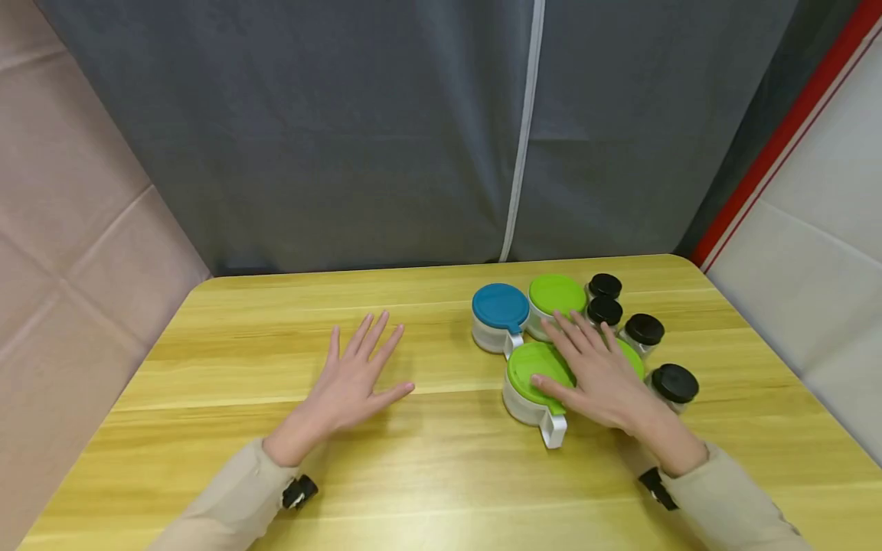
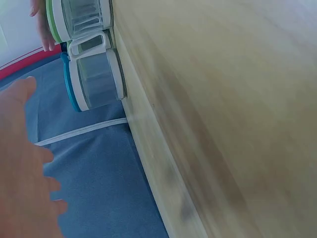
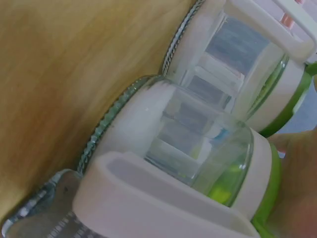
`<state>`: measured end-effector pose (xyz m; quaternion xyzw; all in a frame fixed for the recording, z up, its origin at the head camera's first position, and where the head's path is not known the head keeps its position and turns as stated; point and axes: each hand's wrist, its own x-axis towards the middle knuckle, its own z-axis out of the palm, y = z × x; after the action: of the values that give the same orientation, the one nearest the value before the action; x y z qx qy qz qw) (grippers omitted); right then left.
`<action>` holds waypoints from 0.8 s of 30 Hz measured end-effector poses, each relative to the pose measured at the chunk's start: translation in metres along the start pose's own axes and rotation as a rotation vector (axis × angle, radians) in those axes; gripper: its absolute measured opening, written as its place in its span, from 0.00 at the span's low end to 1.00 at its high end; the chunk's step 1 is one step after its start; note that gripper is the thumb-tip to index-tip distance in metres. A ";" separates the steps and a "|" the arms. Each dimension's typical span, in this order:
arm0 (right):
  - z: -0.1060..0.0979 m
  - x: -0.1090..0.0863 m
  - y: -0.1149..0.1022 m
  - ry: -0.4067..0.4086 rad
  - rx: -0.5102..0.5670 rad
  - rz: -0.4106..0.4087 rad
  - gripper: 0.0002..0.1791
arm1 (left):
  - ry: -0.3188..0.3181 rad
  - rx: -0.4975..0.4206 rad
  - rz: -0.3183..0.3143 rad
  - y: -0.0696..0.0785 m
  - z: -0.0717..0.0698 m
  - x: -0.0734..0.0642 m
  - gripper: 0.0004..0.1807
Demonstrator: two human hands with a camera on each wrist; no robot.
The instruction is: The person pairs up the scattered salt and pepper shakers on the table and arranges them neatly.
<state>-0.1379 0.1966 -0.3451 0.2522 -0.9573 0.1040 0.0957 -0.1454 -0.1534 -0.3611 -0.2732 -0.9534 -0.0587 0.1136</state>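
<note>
My left hand hovers over the table with its fingers spread, holding nothing. To the right, my right hand is stretched flat over a group of seasoning jars, fingers spread. Its thumb overlaps the front green-lidded jar, which has a white handle toward me. Another green-lidded jar lies mostly hidden under the palm, and its clear glass body shows in the right wrist view. Behind stand a third green-lidded jar and a blue-lidded jar, also white-handled.
Several small glass jars with black caps stand in a line along the right of the group. The wooden table ends at a grey curtain behind, with a pale panel at left and a white one at right.
</note>
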 end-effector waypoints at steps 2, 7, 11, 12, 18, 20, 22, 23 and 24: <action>-0.002 0.000 0.001 0.002 0.004 0.001 0.43 | 0.026 -0.012 0.006 0.000 -0.001 0.002 0.43; -0.013 -0.001 0.003 0.016 0.042 0.005 0.41 | 0.148 -0.094 0.013 0.001 -0.003 0.008 0.43; -0.023 -0.004 0.007 0.036 0.105 -0.006 0.39 | 0.234 -0.243 0.005 0.004 -0.005 0.013 0.42; -0.026 -0.005 0.009 0.041 0.127 -0.010 0.39 | 0.246 -0.292 0.000 0.005 -0.006 0.014 0.42; -0.043 -0.013 0.022 0.101 0.301 -0.051 0.37 | 0.244 -0.639 -0.101 0.012 -0.009 0.022 0.40; -0.048 -0.017 0.027 0.127 0.354 -0.049 0.37 | 0.236 -0.741 -0.137 0.014 -0.009 0.024 0.40; -0.053 -0.022 0.033 0.152 0.392 -0.031 0.36 | 0.231 -0.832 -0.157 0.016 -0.009 0.027 0.39; -0.055 -0.025 0.036 0.165 0.411 -0.017 0.36 | 0.229 -0.875 -0.163 0.017 -0.008 0.029 0.39; -0.057 -0.028 0.039 0.178 0.424 0.000 0.35 | 0.226 -0.913 -0.165 0.018 -0.007 0.031 0.39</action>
<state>-0.1262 0.2569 -0.3032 0.2567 -0.9018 0.3244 0.1245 -0.1596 -0.1239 -0.3455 -0.2103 -0.8303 -0.5099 0.0799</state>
